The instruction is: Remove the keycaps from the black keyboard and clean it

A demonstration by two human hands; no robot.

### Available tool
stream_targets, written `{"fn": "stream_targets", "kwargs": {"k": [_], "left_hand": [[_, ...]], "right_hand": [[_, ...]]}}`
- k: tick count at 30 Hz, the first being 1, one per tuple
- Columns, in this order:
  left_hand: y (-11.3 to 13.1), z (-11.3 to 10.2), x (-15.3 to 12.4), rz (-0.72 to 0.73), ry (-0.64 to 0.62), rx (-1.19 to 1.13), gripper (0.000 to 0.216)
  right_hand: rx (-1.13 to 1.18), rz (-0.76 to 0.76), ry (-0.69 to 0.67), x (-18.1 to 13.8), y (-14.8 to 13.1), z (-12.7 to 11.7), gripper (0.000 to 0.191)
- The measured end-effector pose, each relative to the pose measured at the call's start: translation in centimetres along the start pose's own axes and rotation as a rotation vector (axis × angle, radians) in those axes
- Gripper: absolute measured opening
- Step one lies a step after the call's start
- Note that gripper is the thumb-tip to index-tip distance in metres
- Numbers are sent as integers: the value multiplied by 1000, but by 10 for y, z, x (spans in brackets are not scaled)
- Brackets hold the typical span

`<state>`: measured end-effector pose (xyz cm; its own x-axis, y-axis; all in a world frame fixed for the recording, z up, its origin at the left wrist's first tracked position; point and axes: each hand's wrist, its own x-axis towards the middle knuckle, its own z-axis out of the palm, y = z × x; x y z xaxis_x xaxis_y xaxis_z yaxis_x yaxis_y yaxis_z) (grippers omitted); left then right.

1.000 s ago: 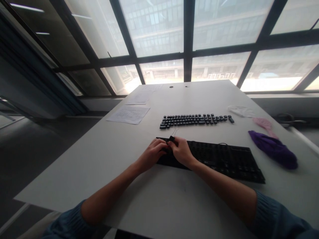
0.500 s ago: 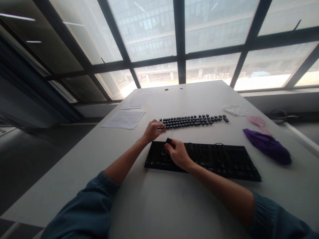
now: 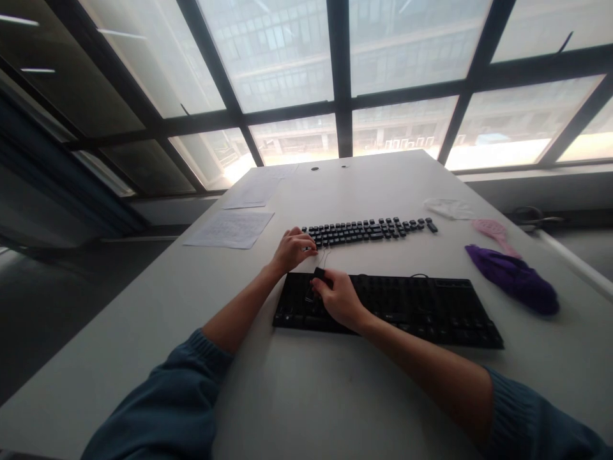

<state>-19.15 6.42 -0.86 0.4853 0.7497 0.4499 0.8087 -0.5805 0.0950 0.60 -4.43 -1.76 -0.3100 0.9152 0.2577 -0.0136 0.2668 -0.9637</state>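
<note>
A black keyboard (image 3: 421, 310) lies on the white table (image 3: 335, 396) in front of me. Beyond it, several loose black keycaps (image 3: 368, 230) sit laid out in rows. My left hand (image 3: 293, 249) reaches to the left end of those rows, fingers curled over a keycap there. My right hand (image 3: 338, 299) rests on the keyboard's left part, closed around a small black wire keycap puller (image 3: 318, 276) whose thin wire loops stick out toward the keycaps.
Printed paper sheets (image 3: 232, 228) lie at the far left. On the right are a purple cloth (image 3: 512, 279), a pink brush (image 3: 493, 231) and a crumpled clear bag (image 3: 447, 207). Large windows rise behind the table's far edge.
My left hand left the keyboard and moved forward to the left end of the keycap rows. My right hand stayed on the keyboard with the puller. The view shifted slightly.
</note>
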Motion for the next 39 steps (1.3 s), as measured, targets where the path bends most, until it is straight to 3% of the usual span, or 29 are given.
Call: {"fn": "stream_targets", "kwargs": {"k": [8, 16, 39], "left_hand": [[-4, 11, -1, -75, 67, -118, 13], [-7, 9, 0, -22, 106, -108, 10], [-6, 9, 1, -32, 58, -73, 12]], "right_hand": [[3, 11, -5, 0, 1, 1, 19], [3, 16, -11, 0, 0, 0, 19], [11, 18, -27, 0, -1, 0, 20]]}}
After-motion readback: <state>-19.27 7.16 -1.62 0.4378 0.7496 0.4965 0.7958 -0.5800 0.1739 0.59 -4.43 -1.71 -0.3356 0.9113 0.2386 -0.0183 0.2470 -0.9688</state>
